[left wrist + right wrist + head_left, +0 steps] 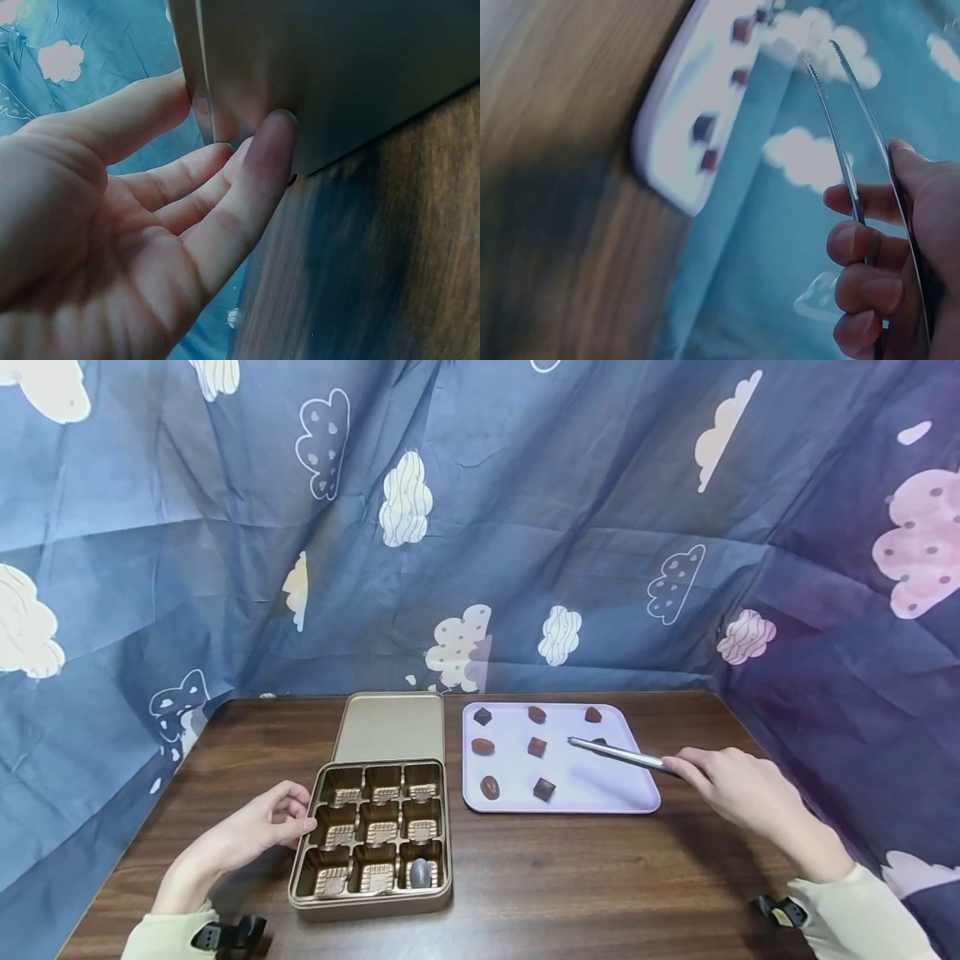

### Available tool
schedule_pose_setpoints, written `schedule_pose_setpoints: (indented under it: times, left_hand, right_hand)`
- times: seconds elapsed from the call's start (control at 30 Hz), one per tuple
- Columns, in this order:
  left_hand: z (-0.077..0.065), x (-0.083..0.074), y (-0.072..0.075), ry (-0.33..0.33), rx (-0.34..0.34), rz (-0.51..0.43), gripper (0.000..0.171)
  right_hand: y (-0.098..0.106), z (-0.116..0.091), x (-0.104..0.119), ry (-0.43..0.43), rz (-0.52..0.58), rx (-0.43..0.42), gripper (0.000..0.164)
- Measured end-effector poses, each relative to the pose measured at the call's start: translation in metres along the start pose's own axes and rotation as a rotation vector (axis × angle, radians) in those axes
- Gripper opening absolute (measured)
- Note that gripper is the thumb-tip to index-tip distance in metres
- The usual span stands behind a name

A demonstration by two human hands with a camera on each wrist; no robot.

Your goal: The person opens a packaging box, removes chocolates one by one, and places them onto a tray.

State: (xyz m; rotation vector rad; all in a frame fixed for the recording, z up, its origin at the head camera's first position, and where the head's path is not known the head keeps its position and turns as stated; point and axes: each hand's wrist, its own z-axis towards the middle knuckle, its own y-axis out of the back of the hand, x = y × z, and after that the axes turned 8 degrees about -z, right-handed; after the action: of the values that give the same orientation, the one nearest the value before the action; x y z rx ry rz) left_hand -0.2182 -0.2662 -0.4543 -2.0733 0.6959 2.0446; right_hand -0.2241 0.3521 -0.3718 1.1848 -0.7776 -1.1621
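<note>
My left hand (258, 824) is at the left side of a gold tin box (372, 906). Its thumb touches the rim and its loosely bent fingers rest against the side wall (247, 67). A gold insert splits the box into compartments; a grey oval chocolate (421, 873) lies in the front right one. My right hand (738, 785) holds long metal tweezers (618, 753) over a pale lilac tray (495, 802). In the right wrist view the tweezers (870, 116) have their serrated tips apart with nothing between them. One dark chocolate (599, 742) is partly hidden behind them.
Several chocolates lie spaced on the tray, among them a brown oval (490, 787), a dark square (544, 789) and a reddish square (537, 747). The box's lid (393, 727) is folded back behind it. A cloud-patterned blue cloth (510, 568) hangs behind the wooden table (525, 885).
</note>
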Motion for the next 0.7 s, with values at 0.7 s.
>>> schedule_pose_setpoints:
  times: [0.7]
  left_hand:
    - [-0.001, 0.001, -0.001, 0.009, -0.004, 0.012, 0.035]
  right_hand:
    - [0.026, 0.009, 0.134, 0.464, -0.08, -0.263, 0.038]
